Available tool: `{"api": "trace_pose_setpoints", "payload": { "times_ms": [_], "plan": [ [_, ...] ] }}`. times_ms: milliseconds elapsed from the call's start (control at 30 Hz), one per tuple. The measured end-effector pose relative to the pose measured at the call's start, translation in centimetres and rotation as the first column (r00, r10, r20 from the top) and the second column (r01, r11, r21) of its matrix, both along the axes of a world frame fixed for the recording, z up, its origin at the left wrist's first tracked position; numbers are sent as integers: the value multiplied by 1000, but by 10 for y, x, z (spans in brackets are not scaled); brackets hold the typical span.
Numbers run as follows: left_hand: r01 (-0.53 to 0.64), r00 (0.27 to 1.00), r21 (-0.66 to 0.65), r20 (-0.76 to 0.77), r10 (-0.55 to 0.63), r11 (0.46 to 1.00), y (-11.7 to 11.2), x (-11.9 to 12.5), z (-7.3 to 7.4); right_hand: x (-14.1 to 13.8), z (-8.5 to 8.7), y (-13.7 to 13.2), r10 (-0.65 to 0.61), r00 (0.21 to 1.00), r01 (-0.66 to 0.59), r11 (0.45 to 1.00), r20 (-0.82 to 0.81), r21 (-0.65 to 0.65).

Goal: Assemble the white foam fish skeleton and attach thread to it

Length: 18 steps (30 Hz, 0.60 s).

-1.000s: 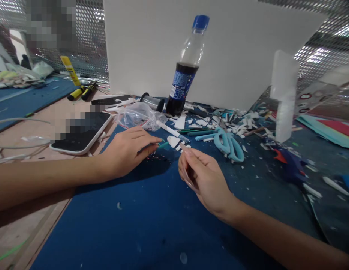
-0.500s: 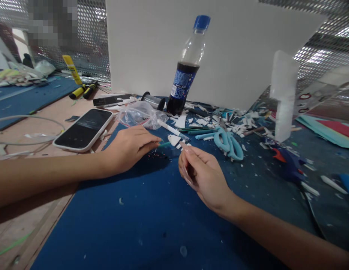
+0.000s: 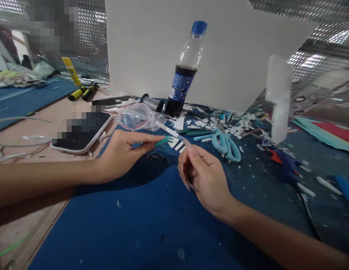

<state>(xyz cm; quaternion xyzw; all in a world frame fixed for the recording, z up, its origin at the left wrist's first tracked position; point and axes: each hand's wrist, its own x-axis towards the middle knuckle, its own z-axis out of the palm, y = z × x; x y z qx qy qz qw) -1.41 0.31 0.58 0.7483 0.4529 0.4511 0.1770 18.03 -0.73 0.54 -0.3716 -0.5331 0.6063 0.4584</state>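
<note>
My left hand [image 3: 122, 153] pinches a small flat green piece [image 3: 162, 141] between thumb and fingertips, slightly above the blue mat [image 3: 129, 228]. Several small white scraps [image 3: 177, 144] lie just past the green piece's tip, between the two hands. My right hand [image 3: 206, 172] is closed, thumb against the forefinger and the other fingers curled in; whether something small is in the pinch is hidden. Just beyond its fingertips lies a white stick [image 3: 168, 130]. Light-blue scissors [image 3: 226, 146] rest to the right of that hand.
A bottle of dark drink [image 3: 181, 84] stands at the back before a white board [image 3: 230, 56]. A phone [image 3: 84, 131] and a clear plastic bag [image 3: 137, 116] lie left. White scraps [image 3: 236, 123] litter the back right. A blue glue gun [image 3: 286, 165] and upright white foam piece [image 3: 279, 101] are right.
My left hand has raised the green piece off the mat and turned so that more of it shows. The white triangular scrap no longer shows clearly. My right hand has barely moved.
</note>
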Motion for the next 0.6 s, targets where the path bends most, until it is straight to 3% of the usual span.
{"api": "trace_pose_setpoints", "payload": {
  "times_ms": [167,433,600],
  "plan": [
    [72,993,-102,106,-61,992,-7,4,1,1,0,-3,32,999,-32,997,-2,70],
    [86,990,-278,130,-51,957,-1,4,1,1,-3,-1,37,999,-37,999,-24,9],
    [74,996,-194,67,-61,978,1,4,0,1,-2,0,49,999,-49,999,-17,-9]
  ]
}}
